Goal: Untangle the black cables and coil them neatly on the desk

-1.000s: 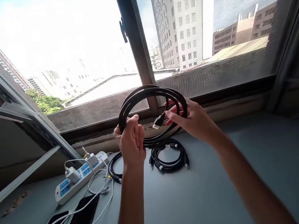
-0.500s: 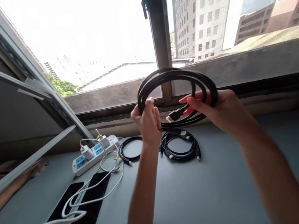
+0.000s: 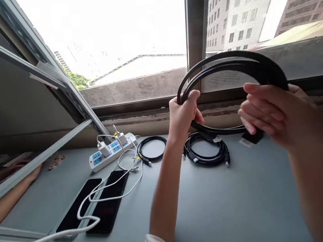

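Between my two hands, above the grey table, hangs a looped black cable (image 3: 227,58). My left hand (image 3: 184,111) is closed round the left side of its loops, with the thumb on top. Fingers curled, my right hand (image 3: 280,114) grips the bundle on the right side and is slightly blurred. A dark connector with a pale end (image 3: 252,138) pokes out below my right fingers. A second pale-tipped connector (image 3: 211,136) shows by the lower left of the loops. Behind and below, a coiled black cable (image 3: 207,158) rests on the table, with another coil (image 3: 152,148) left of it.
A white power strip (image 3: 113,150) with plugs and white cables stands at the back left. Two dark-screened phones (image 3: 110,208) lie in front of it. A metal frame (image 3: 50,80) slants across the left; another person's arm (image 3: 12,194) is beyond it. A window (image 3: 107,36) is behind.
The view has swung left. My right hand has moved outward and nearer, widening the cable loops, and its fingers have curled. My left hand keeps its grip.
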Available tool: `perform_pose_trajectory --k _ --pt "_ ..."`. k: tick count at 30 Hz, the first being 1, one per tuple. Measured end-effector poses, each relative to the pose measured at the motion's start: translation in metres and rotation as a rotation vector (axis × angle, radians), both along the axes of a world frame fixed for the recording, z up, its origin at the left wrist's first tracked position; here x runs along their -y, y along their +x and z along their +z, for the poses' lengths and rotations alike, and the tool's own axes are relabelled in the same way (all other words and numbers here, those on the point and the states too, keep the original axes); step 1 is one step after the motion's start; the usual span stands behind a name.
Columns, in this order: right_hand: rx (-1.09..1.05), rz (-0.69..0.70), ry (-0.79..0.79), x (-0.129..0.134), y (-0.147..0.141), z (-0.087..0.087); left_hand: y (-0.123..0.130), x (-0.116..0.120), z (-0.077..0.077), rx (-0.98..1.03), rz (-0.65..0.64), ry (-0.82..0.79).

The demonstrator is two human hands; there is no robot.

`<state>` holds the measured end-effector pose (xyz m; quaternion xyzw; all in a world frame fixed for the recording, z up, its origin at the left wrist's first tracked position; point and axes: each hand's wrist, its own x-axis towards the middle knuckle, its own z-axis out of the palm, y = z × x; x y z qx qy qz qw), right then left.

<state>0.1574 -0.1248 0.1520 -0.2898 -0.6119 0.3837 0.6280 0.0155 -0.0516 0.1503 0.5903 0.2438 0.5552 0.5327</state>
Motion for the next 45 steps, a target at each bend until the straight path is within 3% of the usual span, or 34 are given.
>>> perform_pose_trajectory --k 4,7,9,12,14,16,19,21,24,29,34,39,45 --pt "0.138 -0.207 0.049 -0.007 0.006 -0.006 -0.006 0.000 0.003 -0.096 0.106 0.051" --pt "0.315 -0.533 0.206 -0.017 0.008 -0.012 -0.004 -0.007 0.000 -0.084 0.067 -0.038" --pt "0.414 -0.656 0.303 -0.027 0.009 -0.016 -0.002 -0.015 -0.003 -0.093 0.041 -0.104" --pt "0.570 -0.715 0.425 -0.044 0.015 -0.025 -0.001 -0.026 -0.009 -0.079 -0.091 -0.163" --pt "0.734 -0.828 0.476 -0.055 0.019 -0.031 -0.001 -0.031 -0.011 -0.070 -0.231 -0.191" --pt "0.891 -0.942 0.436 -0.063 0.022 -0.037 -0.002 -0.032 -0.012 -0.074 -0.322 -0.218" --pt "1.067 -1.035 0.274 -0.068 0.021 -0.043 -0.001 -0.033 -0.011 -0.087 -0.351 -0.254" --pt "1.174 -1.043 0.151 -0.070 0.018 -0.045 -0.001 -0.037 -0.013 -0.138 -0.334 -0.247" --pt "1.306 -0.969 -0.050 -0.074 0.013 -0.049 -0.002 -0.052 -0.026 -0.408 -0.206 -0.207" --pt "1.400 -0.645 -0.367 -0.094 0.015 -0.074 -0.002 -0.089 -0.075 -0.839 -0.081 -0.292" --pt "1.430 -0.492 -0.541 -0.112 0.026 -0.105 0.011 -0.104 -0.113 -1.220 -0.027 -0.309" --pt "1.410 -0.487 -0.596 -0.118 0.034 -0.112 0.015 -0.108 -0.116 -1.355 0.091 -0.200" --pt "1.420 -0.449 -0.645 -0.119 0.031 -0.114 0.008 -0.108 -0.115 -1.423 0.071 -0.212"
